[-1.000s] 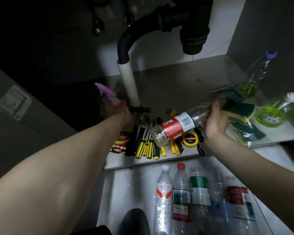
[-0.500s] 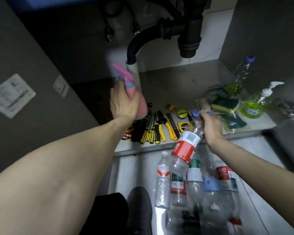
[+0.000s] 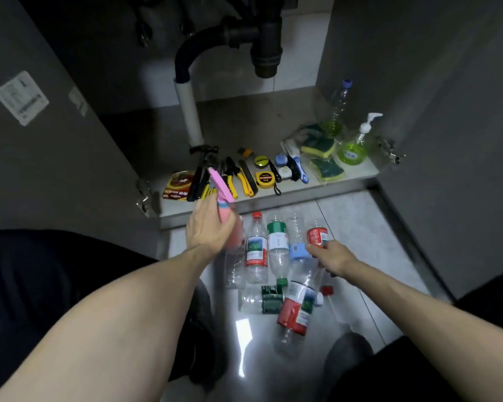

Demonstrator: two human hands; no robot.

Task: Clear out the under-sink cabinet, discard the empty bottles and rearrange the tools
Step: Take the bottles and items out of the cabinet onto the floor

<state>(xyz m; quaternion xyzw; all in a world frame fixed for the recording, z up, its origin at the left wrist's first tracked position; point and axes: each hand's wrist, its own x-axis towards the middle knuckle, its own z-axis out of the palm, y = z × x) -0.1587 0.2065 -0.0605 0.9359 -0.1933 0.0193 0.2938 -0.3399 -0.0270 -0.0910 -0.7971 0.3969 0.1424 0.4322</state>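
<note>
My left hand (image 3: 208, 229) grips a pink spray bottle (image 3: 225, 211) above the floor, just in front of the cabinet's edge. My right hand (image 3: 333, 256) holds a clear bottle with a red label (image 3: 296, 310) by its blue-capped neck; the bottle hangs down over the floor tiles. Several empty plastic bottles (image 3: 256, 249) lie on the floor between my hands. Tools sit in a row on the cabinet floor: a hammer (image 3: 201, 169), yellow-handled pliers (image 3: 233, 175), a utility knife (image 3: 248, 179) and a yellow tape measure (image 3: 265, 179).
A drain pipe (image 3: 188, 105) runs down to the cabinet floor (image 3: 244, 123). At the right stand sponges (image 3: 318, 146), a pump soap bottle (image 3: 356, 145) and a tall bottle with green liquid (image 3: 338, 111). Open cabinet doors flank both sides. My shoe (image 3: 346, 358) is below.
Both hands pulled back out of the cabinet and lowered over the floor. The pink spray bottle and the red-label bottle came out with them; the red-label bottle swung from sideways to hanging.
</note>
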